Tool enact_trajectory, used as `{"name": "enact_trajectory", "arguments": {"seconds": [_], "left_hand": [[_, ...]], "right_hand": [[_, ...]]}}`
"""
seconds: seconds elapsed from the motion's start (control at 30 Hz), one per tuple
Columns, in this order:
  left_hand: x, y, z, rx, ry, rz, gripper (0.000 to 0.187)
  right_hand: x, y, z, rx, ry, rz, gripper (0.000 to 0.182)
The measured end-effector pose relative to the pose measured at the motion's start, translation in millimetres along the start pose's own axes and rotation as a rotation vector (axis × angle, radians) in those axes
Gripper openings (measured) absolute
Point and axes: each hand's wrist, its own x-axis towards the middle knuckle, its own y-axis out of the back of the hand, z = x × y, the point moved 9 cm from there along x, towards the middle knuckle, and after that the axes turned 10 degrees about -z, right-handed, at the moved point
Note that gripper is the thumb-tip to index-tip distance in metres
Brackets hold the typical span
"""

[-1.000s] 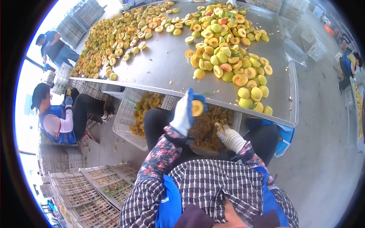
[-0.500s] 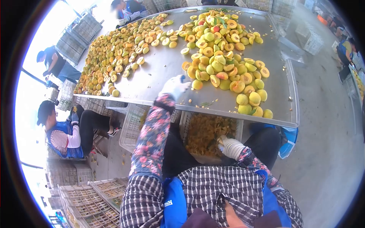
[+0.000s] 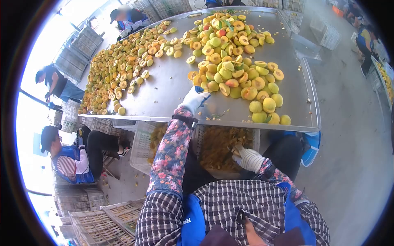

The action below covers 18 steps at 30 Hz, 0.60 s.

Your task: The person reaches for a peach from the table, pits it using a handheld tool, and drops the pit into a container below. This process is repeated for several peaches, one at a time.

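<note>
My left hand [image 3: 195, 99], in a white glove with blue on the fingers, is at the left edge of a pile of halved yellow fruit [image 3: 230, 70] on the metal table [image 3: 164, 91]. Its fingers are curled together; anything inside them is hidden. Below the table edge, my right hand [image 3: 248, 159], in a white knitted glove, is closed over a crate [image 3: 256, 141] of brownish-yellow pieces [image 3: 219, 143]. Something small sits at its fingertips, too blurred to make out.
More halved fruit [image 3: 123, 67] covers the table's left side. A seated person [image 3: 74, 160] is at the left, others stand around the table's far side and at right. Plastic crates [image 3: 141, 141] stand under the table and stacked crates [image 3: 102, 221] at lower left.
The view has shifted, so the table sits further left. My left hand has come closer to the fruit pile and its fingers are more curled. My right hand remains over the crate.
</note>
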Motion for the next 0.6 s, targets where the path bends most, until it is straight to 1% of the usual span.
{"name": "enact_trajectory", "arguments": {"seconds": [0.03,0.1,0.13,0.17,0.23,0.27,0.3,0.37,0.43,0.5,0.53,0.57,0.6], "left_hand": [[-15,-8,4,-0.413,-0.115,-0.114,0.046],[-54,-27,15,-0.942,-0.309,-0.314,0.040],[-73,-41,17,-1.092,-0.321,-0.389,0.043],[-88,-55,16,-1.182,-0.345,-0.444,0.046],[-110,-83,9,-1.300,-0.337,-0.535,0.047],[-114,-99,-4,-1.293,-0.253,-0.508,0.049],[-118,-114,-8,-1.297,-0.235,-0.513,0.049],[-119,-132,-25,-1.234,-0.158,-0.326,0.049],[-116,-154,-36,-1.224,-0.142,-0.373,0.046],[-120,-148,-10,-0.830,-0.526,-0.259,0.040],[-124,-149,-9,-0.688,-0.571,-0.196,0.036],[-126,-152,-3,-0.690,-0.572,-0.204,0.036],[-123,-157,-7,-0.852,-0.464,-0.231,0.035]], "right_hand": [[-3,9,-10,0.000,0.013,0.020,0.041],[1,10,-12,0.015,0.025,0.055,0.041],[2,12,-15,0.100,0.103,0.115,0.041],[2,13,-17,0.113,0.097,0.108,0.041],[-3,29,-31,0.351,0.129,0.194,0.039],[-9,40,-42,0.349,0.153,0.241,0.036],[-7,39,-41,0.359,0.139,0.237,0.036],[-10,44,-49,0.355,0.258,0.296,0.033],[-10,42,-48,0.361,0.215,0.286,0.029],[-11,42,-45,0.239,0.222,0.378,0.028],[-11,41,-40,0.234,0.193,0.396,0.028],[-11,41,-38,0.233,0.186,0.401,0.028],[-11,40,-36,0.172,0.137,0.398,0.028]]}}
